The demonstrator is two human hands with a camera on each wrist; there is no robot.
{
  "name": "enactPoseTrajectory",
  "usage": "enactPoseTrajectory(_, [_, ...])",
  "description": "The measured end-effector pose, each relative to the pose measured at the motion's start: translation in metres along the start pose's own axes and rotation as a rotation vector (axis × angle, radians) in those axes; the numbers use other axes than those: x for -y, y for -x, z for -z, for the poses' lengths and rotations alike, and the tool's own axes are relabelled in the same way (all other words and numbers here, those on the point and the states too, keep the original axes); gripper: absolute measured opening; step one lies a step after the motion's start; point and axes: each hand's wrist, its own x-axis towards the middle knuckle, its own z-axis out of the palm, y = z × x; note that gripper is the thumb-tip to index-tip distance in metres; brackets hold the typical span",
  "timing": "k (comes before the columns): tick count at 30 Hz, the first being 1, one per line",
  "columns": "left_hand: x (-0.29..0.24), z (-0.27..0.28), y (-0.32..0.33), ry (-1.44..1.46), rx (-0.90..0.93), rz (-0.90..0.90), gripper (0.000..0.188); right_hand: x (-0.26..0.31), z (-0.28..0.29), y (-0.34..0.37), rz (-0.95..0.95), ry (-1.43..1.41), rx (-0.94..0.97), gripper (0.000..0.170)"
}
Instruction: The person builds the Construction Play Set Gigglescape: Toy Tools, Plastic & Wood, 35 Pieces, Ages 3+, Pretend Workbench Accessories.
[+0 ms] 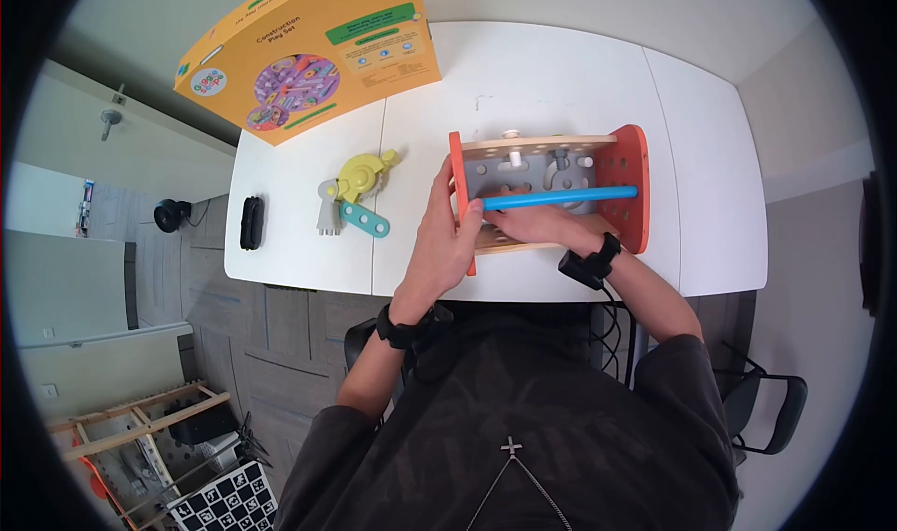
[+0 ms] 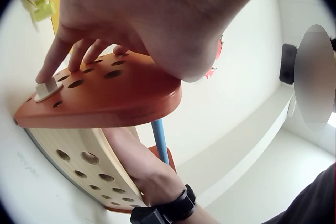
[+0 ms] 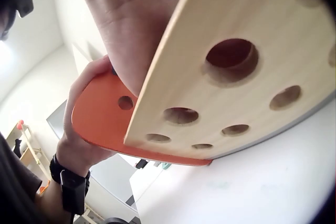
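Note:
A toy toolbox with orange end panels, pale wooden sides with holes and a blue handle bar stands on the table. My left hand grips its left end panel, thumb over the top edge and fingers spread on the outer face. One fingertip touches a white plastic piece there. Under the bar, my right hand reaches into the box; its fingers are hidden, and I cannot tell whether they hold anything. A white bolt and a grey bolt sit by the far side.
To the left on the white table lie a yellow-green toy saw, a grey toy piece, a teal strip with holes and a black case. A large orange play-set box stands behind them.

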Motion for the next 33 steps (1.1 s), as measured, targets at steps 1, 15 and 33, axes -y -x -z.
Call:
enactPoseTrajectory(1, [0.003, -0.001, 0.000, -0.031, -0.015, -0.021, 0.068, 0.005, 0.003, 0.004, -0.013, 0.014, 0.010, 0.043])
enactPoseTrajectory(15, [0.005, -0.002, 0.000, -0.041, -0.039, -0.081, 0.065, -0.015, -0.012, 0.000, 0.115, -0.187, 0.026, 0.037])
enactPoseTrajectory(33, [-0.003, 0.002, -0.002, 0.027, 0.024, -0.001, 0.073, -0.028, -0.021, -0.008, 0.149, -0.146, 0.007, 0.036])
